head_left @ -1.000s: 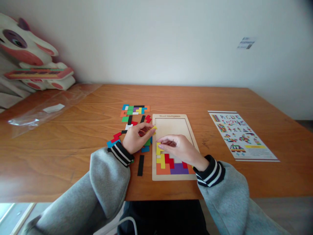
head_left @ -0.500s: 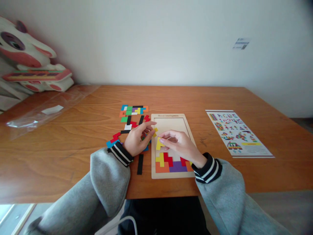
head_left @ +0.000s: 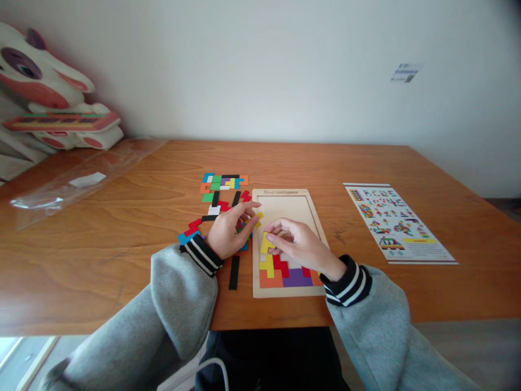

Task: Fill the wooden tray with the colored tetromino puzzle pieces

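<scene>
Toy (head_left: 65, 122) at far left of my head feed, animal-shaped, pink and white, keyboard across its front. Clear plastic bag (head_left: 52, 196) next, flat on the bench (head_left: 134, 233), white slip showing through. Then the loose puzzle pieces (head_left: 216, 185): mixed colours, a tight block at the back, more scattered nearer me, some hidden behind my left hand (head_left: 226, 233). Black bar (head_left: 233, 273) lies just beside the board's left edge. Left grip: index finger stretched out, thumb and another fingertip pinching one yellow piece (head_left: 260, 219) over the left rim; the finger behind it is partly hidden. Wooden board (head_left: 256, 288) to its right: orange and purple pieces (head_left: 296, 278) along the near edge, yellow and red ones above them. Second yellow piece (head_left: 266, 244), above the board's left part, pinched by my right hand (head_left: 299, 245), thumb against fingers; can't tell if that piece touches the board. Printed sheet (head_left: 401, 225) lies flat, well apart on the right, covered in small coloured figures. Wall label (head_left: 405, 73) sits above and behind it.
</scene>
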`<move>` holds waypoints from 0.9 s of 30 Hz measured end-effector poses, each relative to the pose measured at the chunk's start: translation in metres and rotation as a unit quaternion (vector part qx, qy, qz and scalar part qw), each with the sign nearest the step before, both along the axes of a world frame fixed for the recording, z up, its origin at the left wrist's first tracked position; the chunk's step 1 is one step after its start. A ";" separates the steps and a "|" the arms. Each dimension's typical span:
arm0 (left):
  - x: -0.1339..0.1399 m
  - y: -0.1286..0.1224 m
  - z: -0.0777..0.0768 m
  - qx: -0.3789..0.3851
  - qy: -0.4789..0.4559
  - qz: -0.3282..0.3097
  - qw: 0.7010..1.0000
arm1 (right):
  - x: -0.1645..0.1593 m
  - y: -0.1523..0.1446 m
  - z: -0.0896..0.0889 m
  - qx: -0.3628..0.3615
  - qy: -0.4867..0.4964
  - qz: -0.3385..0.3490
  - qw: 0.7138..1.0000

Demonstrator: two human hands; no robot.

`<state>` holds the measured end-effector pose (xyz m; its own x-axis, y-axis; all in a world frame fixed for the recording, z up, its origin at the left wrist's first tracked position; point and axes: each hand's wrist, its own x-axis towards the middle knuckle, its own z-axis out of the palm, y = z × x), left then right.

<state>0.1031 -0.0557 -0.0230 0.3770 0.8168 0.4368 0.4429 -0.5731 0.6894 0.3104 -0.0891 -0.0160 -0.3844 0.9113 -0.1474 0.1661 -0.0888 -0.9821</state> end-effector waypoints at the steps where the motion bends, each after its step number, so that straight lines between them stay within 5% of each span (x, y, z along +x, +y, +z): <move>1: 0.000 0.000 0.000 -0.001 0.002 0.001 1.000 | 0.000 0.000 0.000 0.015 -0.007 0.004 1.000; 27: -0.001 0.000 0.000 0.004 0.027 0.020 0.999 | -0.003 -0.001 -0.010 0.216 -0.163 0.012 0.963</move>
